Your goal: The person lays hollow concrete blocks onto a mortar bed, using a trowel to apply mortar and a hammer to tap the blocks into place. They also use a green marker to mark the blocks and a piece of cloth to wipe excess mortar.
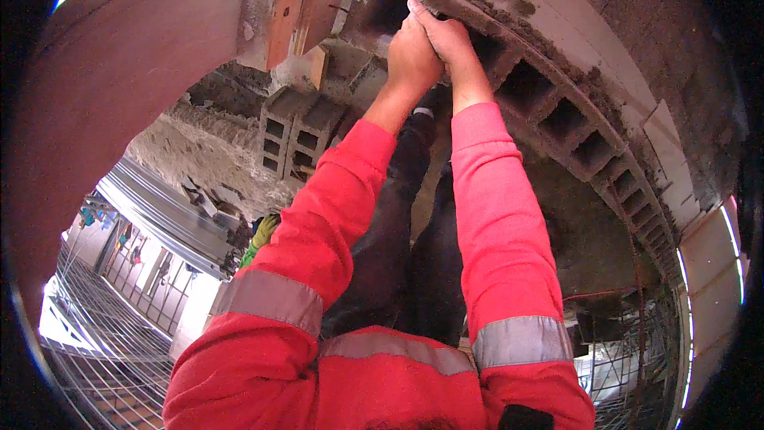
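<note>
Taking the row of hollow blocks [546, 105] as our landmark, we judge that the timber piece [288, 9] by its left end could be knocked loose if a forearm swings wide. The loose blocks [288, 105], standing to the left of the row, could trip us or tip over if a foot catches them. At the row's left end, the left hand [415, 60] and the right hand [447, 38] are drawn narrow and pressed against each other; their fingers face away from us, so we cannot tell how far they curl or what, if anything, they hold. Being bare, they could scrape or get pinched if they slip against a block's gritty edge. Further right, mortar crumbs [521, 6] along the row's far edge could drop into the cells if something jars them. The row itself runs from just beside our hands away to the right, bending in this wide lens; we see it grey-brown and rough, with dark, squarish open cells parted by thin webs, and its blocks appear smaller towards the right end.
</note>
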The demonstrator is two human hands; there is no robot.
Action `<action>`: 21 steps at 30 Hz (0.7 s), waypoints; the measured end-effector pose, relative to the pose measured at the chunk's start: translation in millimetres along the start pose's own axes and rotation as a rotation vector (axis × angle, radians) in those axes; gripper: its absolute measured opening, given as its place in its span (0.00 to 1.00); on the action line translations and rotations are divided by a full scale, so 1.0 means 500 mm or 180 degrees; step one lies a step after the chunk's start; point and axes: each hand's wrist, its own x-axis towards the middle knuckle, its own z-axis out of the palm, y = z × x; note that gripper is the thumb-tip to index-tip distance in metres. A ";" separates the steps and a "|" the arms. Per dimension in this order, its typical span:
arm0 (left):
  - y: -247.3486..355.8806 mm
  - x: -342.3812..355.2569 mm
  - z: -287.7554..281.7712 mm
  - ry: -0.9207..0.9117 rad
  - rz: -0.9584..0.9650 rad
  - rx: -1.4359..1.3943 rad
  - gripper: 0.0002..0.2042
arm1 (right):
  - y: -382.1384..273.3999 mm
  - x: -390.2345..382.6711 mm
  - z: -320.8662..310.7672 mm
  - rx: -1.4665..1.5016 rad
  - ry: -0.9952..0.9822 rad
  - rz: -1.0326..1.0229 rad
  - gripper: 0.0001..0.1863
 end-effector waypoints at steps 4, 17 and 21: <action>-0.022 -0.014 -0.027 -0.0408 0.0163 0.0129 0.26 | -0.017 -0.013 0.015 -0.0240 0.0223 0.0001 0.38; -0.054 -0.078 -0.119 0.0484 -0.1451 -0.0093 0.26 | -0.058 -0.012 0.040 -0.1224 0.0543 0.0434 0.34; -0.092 -0.026 -0.101 -0.0532 -0.3164 -0.3026 0.26 | -0.037 -0.001 0.043 -0.1253 0.0695 0.0186 0.30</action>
